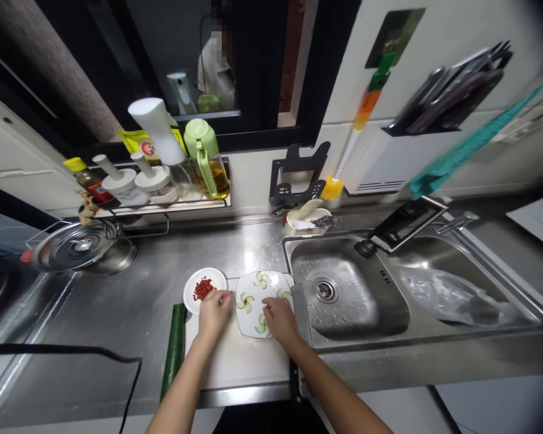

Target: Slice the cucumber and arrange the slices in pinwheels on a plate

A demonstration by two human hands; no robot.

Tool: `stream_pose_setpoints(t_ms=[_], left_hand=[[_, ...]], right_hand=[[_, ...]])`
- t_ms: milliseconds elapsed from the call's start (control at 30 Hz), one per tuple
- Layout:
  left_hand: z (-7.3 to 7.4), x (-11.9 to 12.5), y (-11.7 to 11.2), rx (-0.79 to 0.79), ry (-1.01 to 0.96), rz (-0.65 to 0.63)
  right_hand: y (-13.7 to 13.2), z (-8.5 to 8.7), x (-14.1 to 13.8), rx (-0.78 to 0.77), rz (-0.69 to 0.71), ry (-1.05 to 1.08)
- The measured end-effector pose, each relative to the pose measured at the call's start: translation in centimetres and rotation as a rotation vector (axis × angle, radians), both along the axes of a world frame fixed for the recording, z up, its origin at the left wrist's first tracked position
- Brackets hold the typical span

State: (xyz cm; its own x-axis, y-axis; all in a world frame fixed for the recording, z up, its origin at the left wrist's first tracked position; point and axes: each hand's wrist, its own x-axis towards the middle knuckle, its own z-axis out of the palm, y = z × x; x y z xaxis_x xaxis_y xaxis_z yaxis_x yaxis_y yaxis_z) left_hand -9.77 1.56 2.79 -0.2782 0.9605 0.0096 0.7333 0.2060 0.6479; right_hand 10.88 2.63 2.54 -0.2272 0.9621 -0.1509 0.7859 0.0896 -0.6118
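Observation:
A white square plate [271, 283] with cucumber slices fanned into small flower shapes sits on a white cutting board [239, 361]. My right hand [278, 316] rests on the plate's lower right part, fingers curled in a pinch by a cucumber fan. My left hand [213, 310] is at the plate's left edge, fingertips pinched together beside a small round white dish [190, 288] of chopped red bits [203, 287]. What either pinch holds is too small to make out. A whole cucumber [174, 349] lies along the board's left side.
A steel sink [344, 289] lies right of the board, with a second basin holding a clear plastic bag [447, 295]. A pot lid [75, 247] sits at the left. Oil and seasoning bottles [163, 163] stand on a rack behind. Knives [452, 90] hang on the wall.

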Motion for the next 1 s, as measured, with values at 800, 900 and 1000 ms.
stream_pose_setpoints(t_ms=[800, 900, 1000], left_hand=[[-2.5, 6.2, 6.9, -0.011, 0.190, -0.421], [-2.5, 6.3, 6.9, -0.016, 0.198, -0.410], [-2.5, 6.4, 6.9, -0.022, 0.201, -0.408]], right_hand=[[4.0, -0.1, -0.3, 0.127, 0.039, -0.150], [4.0, -0.4, -0.2, 0.125, 0.046, -0.166], [4.1, -0.6, -0.2, 0.131, 0.049, -0.173]])
